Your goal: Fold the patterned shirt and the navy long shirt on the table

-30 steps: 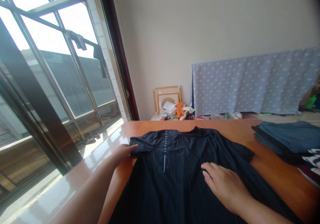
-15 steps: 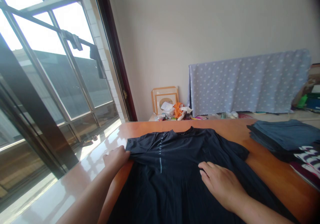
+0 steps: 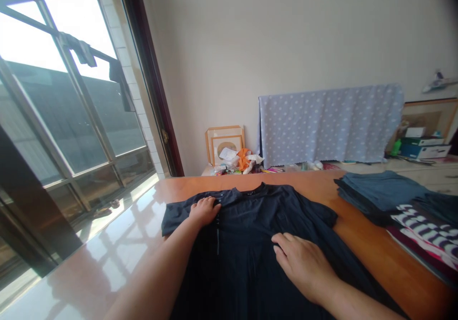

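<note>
A black short-sleeved T-shirt (image 3: 246, 243) lies spread on the table, its neckline toward the far edge and a line of pale print down the chest. My left hand (image 3: 205, 211) rests on the shirt near the left-side shoulder, palm down with fingers apart, covering part of the print. On the right half of the chest lies my right hand (image 3: 302, 262), its fingers loosely bent and thumb a little apart, pinching nothing that I can see. The shirt's lower end runs out of view at the bottom.
The glossy orange-brown table (image 3: 118, 243) reflects window light at left. Folded dark trousers (image 3: 379, 189) and striped clothing (image 3: 425, 224) are stacked at right. Behind stand picture frames (image 3: 225, 143), an orange-and-white heap (image 3: 243, 160) and a dotted blue cloth (image 3: 329, 124).
My left hand has left the sleeve edge and moved right onto the shoulder and print. My right hand stays on the chest. The view has turned slightly right.
</note>
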Demonstrator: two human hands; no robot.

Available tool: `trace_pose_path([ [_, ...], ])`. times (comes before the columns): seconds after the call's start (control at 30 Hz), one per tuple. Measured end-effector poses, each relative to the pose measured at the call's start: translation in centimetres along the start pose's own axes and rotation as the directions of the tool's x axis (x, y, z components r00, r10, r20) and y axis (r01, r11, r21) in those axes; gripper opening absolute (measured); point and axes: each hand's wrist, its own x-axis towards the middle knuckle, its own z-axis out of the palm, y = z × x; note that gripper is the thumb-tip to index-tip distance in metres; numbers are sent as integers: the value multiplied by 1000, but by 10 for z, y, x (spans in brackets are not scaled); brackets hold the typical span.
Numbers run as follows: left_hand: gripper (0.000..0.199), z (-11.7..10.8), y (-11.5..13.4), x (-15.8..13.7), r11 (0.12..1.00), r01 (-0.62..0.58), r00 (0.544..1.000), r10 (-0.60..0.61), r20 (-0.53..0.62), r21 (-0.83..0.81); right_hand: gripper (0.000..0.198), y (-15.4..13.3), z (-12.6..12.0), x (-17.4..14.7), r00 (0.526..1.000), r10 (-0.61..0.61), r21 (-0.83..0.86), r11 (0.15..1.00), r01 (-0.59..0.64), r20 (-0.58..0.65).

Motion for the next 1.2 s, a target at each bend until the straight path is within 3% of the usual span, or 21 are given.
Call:
trace_pose_path([
  [0.17, 76, 5, -25, 19, 993, 120, 991, -120, 57, 11, 21, 0, -1, 0, 1000, 9, 7, 1000, -9, 0],
  [0.27, 79, 3, -25, 17, 992, 125, 991, -126, 41, 32, 21, 0, -3, 1, 1000, 12, 6, 1000, -12, -2],
  [0.5, 70, 4, -5, -11, 999, 13, 1000, -11, -25, 53, 22, -2, -5, 1, 1000, 18, -1, 1000, -18, 18],
  [0.7, 60, -13, -17, -31, 989, 143, 986, -139, -89, 48, 24, -3, -7, 1, 1000, 19, -18, 1000, -19, 25],
  [0.9, 47, -49, -21, -92, 995, 104, 985, -103, -139, -6, 28, -5, -11, 0, 999, 11, -40, 999, -9, 45],
  [1.03, 48, -77, -35, -144, 985, 168, 977, -172, -128, -40, 30, -5, -14, -1, 997, -6, -10, 1000, 7, 79],
  [1.2, 44, -75, -28, -200, 982, 188, 977, -190, -94, -30, 33, -1, -21, 1, 981, -34, 43, 999, 26, 190],
])
